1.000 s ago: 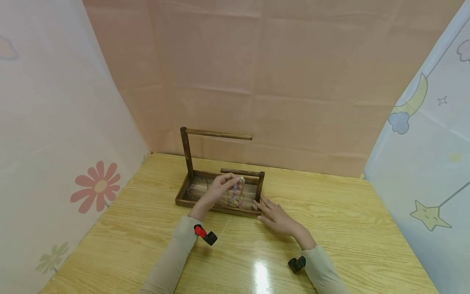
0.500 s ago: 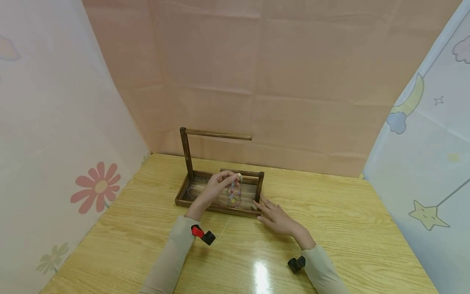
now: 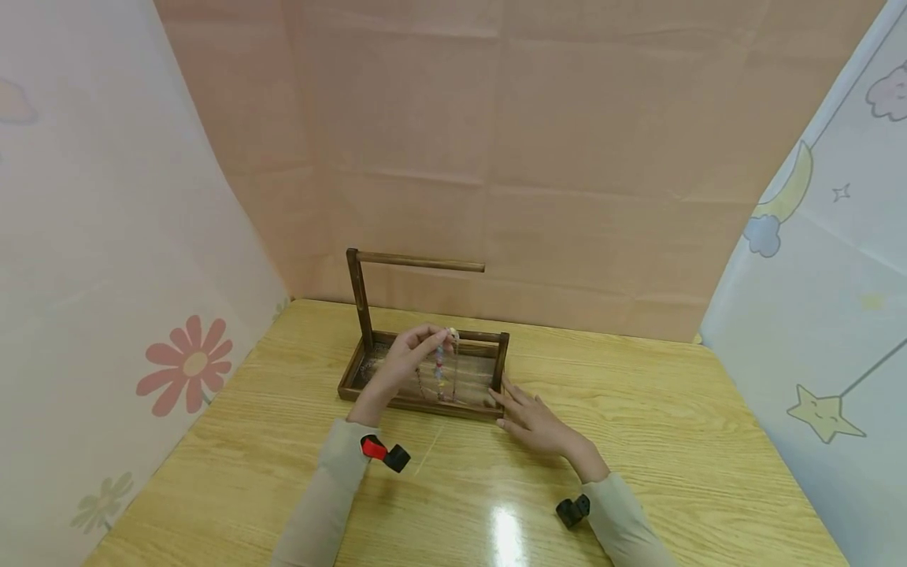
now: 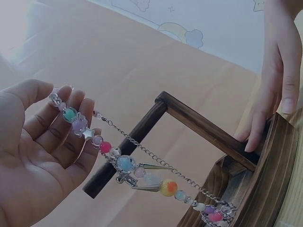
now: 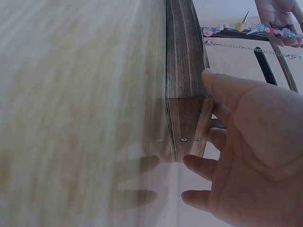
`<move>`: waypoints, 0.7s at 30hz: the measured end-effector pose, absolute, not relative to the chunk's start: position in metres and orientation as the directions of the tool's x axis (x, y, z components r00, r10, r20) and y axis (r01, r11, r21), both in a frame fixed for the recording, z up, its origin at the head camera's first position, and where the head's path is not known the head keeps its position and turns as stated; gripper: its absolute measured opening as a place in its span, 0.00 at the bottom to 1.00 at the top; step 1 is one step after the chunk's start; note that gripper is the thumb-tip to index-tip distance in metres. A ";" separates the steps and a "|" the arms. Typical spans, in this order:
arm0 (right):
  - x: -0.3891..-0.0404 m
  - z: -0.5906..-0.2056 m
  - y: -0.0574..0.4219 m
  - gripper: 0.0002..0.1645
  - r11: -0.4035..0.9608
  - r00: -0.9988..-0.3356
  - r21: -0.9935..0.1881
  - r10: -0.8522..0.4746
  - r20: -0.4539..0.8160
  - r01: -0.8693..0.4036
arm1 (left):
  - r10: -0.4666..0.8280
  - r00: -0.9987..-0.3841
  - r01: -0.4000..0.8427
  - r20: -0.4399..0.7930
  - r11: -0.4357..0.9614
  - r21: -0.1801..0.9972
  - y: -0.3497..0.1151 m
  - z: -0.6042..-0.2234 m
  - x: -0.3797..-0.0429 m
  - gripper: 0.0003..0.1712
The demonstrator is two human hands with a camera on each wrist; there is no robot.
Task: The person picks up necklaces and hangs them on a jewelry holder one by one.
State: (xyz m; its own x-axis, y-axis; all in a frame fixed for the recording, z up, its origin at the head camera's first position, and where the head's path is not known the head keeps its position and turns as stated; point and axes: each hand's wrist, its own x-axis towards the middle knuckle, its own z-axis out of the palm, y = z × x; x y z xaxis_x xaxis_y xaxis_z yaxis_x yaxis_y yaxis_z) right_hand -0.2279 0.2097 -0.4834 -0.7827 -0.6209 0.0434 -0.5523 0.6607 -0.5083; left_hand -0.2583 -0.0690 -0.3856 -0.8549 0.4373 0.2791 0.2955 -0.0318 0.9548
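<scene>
My left hand [image 3: 400, 362] pinches a beaded necklace [image 4: 125, 163] between thumb and fingertips. Pastel, pink and yellow beads alternate with silver spikes along the strand, and a silver chain [image 4: 151, 153] runs beside it. In the head view the necklace hangs down over a dark wooden jewelry stand [image 3: 425, 405] with a tray base. In the left wrist view its lower end bunches at the tray. My right hand [image 3: 534, 421] rests against the tray's right end, fingers stretched out; in the right wrist view the thumb lies at the wooden corner [image 5: 189, 94].
The stand has a tall left post [image 3: 359, 299] with a long upper bar [image 3: 421, 261] and a short lower bar [image 3: 482, 336] at right. Another thin chain [image 3: 364, 368] lies at the tray's left end. The stand sits on a wood-grain table [image 3: 638, 409] before a pinkish backdrop.
My left hand has moved left and slightly up with the necklace, which now hangs longer and straighter over the tray. The right hand has stayed at the tray's end.
</scene>
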 end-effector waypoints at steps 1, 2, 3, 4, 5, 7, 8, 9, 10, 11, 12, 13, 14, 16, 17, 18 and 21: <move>-0.228 -0.483 0.210 0.34 0.662 -0.784 -0.509 -0.620 0.041 -0.550 | 0.433 -0.858 0.296 0.278 -0.026 0.955 -0.069 -0.385 -0.258 0.17; -0.228 -0.483 0.210 0.34 0.661 -0.784 -0.510 -0.619 0.042 -0.550 | 0.429 -0.858 0.301 0.280 -0.021 0.953 -0.070 -0.384 -0.258 0.18; -0.228 -0.482 0.209 0.34 0.663 -0.785 -0.510 -0.618 0.040 -0.548 | 0.425 -0.860 0.304 0.282 -0.017 0.953 -0.070 -0.383 -0.258 0.18; -0.228 -0.482 0.209 0.34 0.662 -0.785 -0.509 -0.619 0.043 -0.550 | 0.420 -0.863 0.305 0.282 -0.012 0.952 -0.071 -0.382 -0.258 0.18; -0.228 -0.482 0.209 0.34 0.662 -0.784 -0.508 -0.619 0.044 -0.551 | 0.415 -0.865 0.306 0.283 -0.011 0.952 -0.072 -0.381 -0.257 0.18; -0.229 -0.482 0.209 0.34 0.659 -0.782 -0.509 -0.622 0.045 -0.554 | 0.407 -0.867 0.311 0.287 -0.008 0.950 -0.073 -0.379 -0.257 0.18; -0.229 -0.482 0.209 0.34 0.658 -0.780 -0.508 -0.623 0.046 -0.556 | 0.404 -0.867 0.314 0.292 -0.012 0.949 -0.074 -0.378 -0.256 0.18; -0.230 -0.482 0.209 0.34 0.658 -0.781 -0.511 -0.623 0.043 -0.554 | 0.399 -0.867 0.319 0.298 -0.015 0.948 -0.076 -0.377 -0.256 0.18; -0.230 -0.482 0.209 0.34 0.656 -0.781 -0.513 -0.623 0.045 -0.554 | 0.396 -0.865 0.325 0.307 -0.022 0.945 -0.077 -0.376 -0.256 0.18; -0.230 -0.483 0.208 0.34 0.657 -0.782 -0.515 -0.622 0.042 -0.550 | 0.395 -0.861 0.336 0.320 -0.031 0.941 -0.079 -0.376 -0.257 0.18; -0.231 -0.483 0.208 0.34 0.656 -0.783 -0.518 -0.621 0.042 -0.549 | 0.392 -0.860 0.342 0.328 -0.034 0.939 -0.080 -0.376 -0.258 0.18; -0.231 -0.483 0.208 0.34 0.657 -0.784 -0.518 -0.620 0.044 -0.548 | 0.389 -0.858 0.348 0.335 -0.041 0.937 -0.082 -0.377 -0.260 0.18; -0.231 -0.484 0.208 0.34 0.657 -0.783 -0.517 -0.620 0.043 -0.548 | 0.386 -0.858 0.348 0.339 -0.049 0.936 -0.084 -0.378 -0.262 0.18; -0.231 -0.484 0.208 0.34 0.657 -0.784 -0.517 -0.619 0.044 -0.549 | 0.381 -0.859 0.349 0.343 -0.056 0.936 -0.088 -0.382 -0.267 0.18; -0.231 -0.484 0.208 0.34 0.657 -0.784 -0.517 -0.619 0.044 -0.548 | 0.374 -0.860 0.353 0.347 -0.055 0.934 -0.090 -0.384 -0.270 0.18; -0.231 -0.484 0.208 0.34 0.657 -0.783 -0.516 -0.620 0.046 -0.550 | 0.366 -0.863 0.355 0.347 -0.050 0.934 -0.093 -0.386 -0.273 0.18; -0.231 -0.485 0.208 0.34 0.657 -0.783 -0.514 -0.620 0.046 -0.551 | 0.341 -0.867 0.372 0.363 -0.041 0.927 -0.098 -0.387 -0.278 0.19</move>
